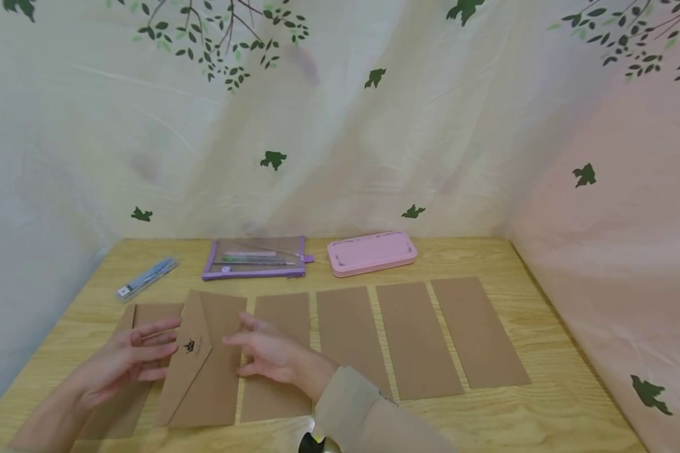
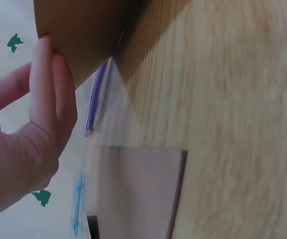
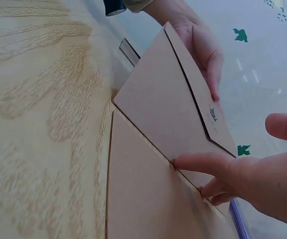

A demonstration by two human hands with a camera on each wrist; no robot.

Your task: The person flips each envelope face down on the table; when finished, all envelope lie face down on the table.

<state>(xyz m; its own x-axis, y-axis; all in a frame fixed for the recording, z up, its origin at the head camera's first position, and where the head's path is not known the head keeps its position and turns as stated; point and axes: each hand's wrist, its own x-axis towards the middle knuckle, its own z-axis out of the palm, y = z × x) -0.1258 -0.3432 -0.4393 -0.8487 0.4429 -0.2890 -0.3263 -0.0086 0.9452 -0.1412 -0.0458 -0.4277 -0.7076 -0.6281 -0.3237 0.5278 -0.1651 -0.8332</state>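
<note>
A brown kraft envelope (image 1: 218,362) with a pointed flap and a small dark crown print stands tilted, its left side raised off the table. My left hand (image 1: 133,357) touches its raised left edge with extended fingers; in the left wrist view the fingertips (image 2: 44,47) meet the envelope's underside (image 2: 83,30). My right hand (image 1: 274,349) rests its fingertips along the right edge. In the right wrist view its thumb (image 3: 283,127) stands away from the paper, and the fingers (image 3: 203,163) touch the lower edge. Another brown envelope (image 1: 116,402) lies partly behind my left hand.
Several brown envelopes lie in a row to the right, the nearest one (image 1: 277,396) beside the tilted envelope. Behind are a purple-edged clear pencil pouch (image 1: 255,272), a pink case (image 1: 372,253) and a blue pen in a clear packet (image 1: 147,278). A patterned curtain (image 1: 340,126) surrounds the wooden table (image 1: 566,402).
</note>
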